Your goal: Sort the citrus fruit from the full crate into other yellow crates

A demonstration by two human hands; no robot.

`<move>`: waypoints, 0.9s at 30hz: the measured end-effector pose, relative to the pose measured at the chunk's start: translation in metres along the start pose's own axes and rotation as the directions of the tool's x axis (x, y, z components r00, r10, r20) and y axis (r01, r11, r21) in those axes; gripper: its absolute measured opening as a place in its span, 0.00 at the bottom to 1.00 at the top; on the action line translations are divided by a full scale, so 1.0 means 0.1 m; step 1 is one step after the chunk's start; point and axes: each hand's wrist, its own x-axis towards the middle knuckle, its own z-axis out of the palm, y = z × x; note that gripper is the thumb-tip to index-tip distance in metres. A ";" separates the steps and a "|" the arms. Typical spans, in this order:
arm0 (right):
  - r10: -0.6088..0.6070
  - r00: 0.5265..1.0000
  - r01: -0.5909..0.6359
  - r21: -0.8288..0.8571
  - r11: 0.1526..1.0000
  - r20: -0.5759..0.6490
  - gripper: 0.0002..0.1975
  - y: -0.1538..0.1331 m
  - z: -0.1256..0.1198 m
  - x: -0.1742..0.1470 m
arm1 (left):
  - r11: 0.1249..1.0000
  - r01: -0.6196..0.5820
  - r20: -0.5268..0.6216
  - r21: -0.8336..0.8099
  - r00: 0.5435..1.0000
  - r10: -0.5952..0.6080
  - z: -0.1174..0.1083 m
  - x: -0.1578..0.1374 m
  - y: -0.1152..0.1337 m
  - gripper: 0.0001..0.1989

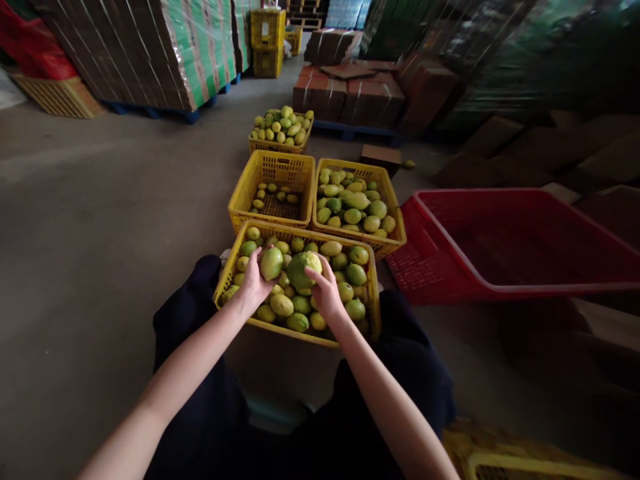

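Txt/labels/nos.: none legible. Checked: L fruit (271, 264), R fruit (300, 272), front crate (374, 293), red bin (440, 270); no readable wording, brand or no. on any. Bkgd: ctn stack (370, 103), wrapped pallet load (206, 53), yel. crates (267, 32); dim + blurred, any print too small to make out. Signs: none readable in head view.
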 end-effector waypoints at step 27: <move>0.614 0.786 -0.543 0.387 0.745 -0.079 0.20 -0.06 -0.13 0.18 | 0.983 0.177 -0.025 -0.052 0.984 -0.178 0.08 -0.04 -0.04 0.15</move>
